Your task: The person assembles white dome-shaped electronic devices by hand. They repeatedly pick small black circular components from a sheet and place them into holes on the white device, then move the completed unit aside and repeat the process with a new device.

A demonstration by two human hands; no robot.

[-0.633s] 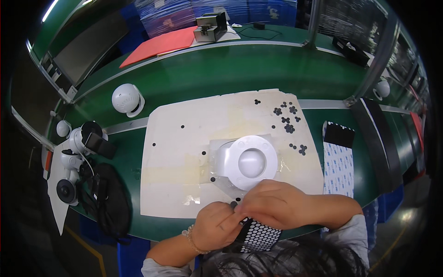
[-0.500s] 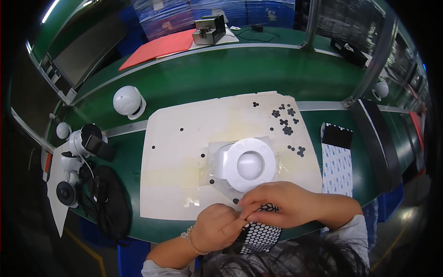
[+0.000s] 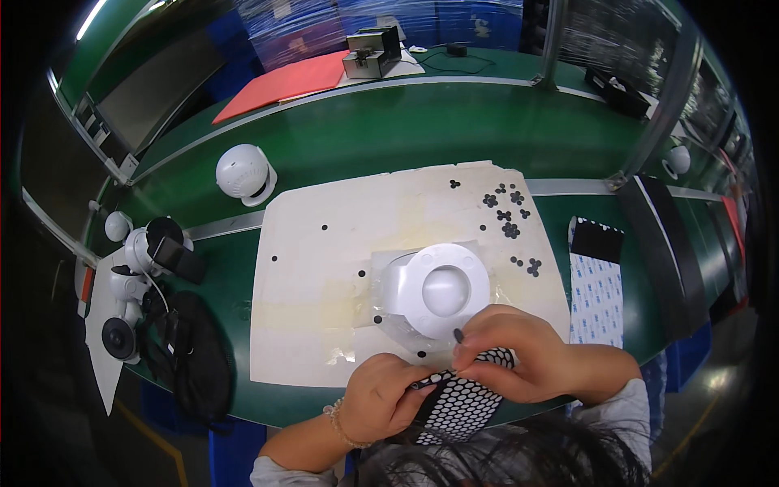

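**Both hands on the dot sheet, near edge of the bench**

I read the scene from the head camera, biggest items first.

Green workbench (image 3: 422, 130) fills the view, curving with the lens. On it lies a large white sheet of card (image 3: 324, 276), speckled with a few loose black dots; a denser cluster of black dots (image 3: 505, 213) sits toward its far right corner.

To the right of the card: a sheet of blue-and-white patterned backing paper (image 3: 596, 292), then dark strips (image 3: 661, 243) farther right. A red folder (image 3: 280, 84) lies at the far side of the bench.

Left edge: a black pouch (image 3: 191, 357) with small camera units (image 3: 146, 252) beside it, and a white dome camera (image 3: 243, 173) standing alone farther back.

Centre of the card: a round white plastic housing (image 3: 442, 288) resting on a clear plastic bag (image 3: 406, 329).

Nearest me, just below the housing: a black-and-white sheet of round adhesive dots (image 3: 458, 402), held over the card's near edge, partly off the bench.

Left hand (image 3: 389, 398): fingers curled closed, gripping the sheet's left end. Right hand (image 3: 519, 357): fingertips narrowed to a pinch at the sheet's top edge, with one small black dot (image 3: 458, 334) visible at the fingertip, just short of the housing's rim. I cannot tell whether that dot is stuck to the finger or lying on the bag.
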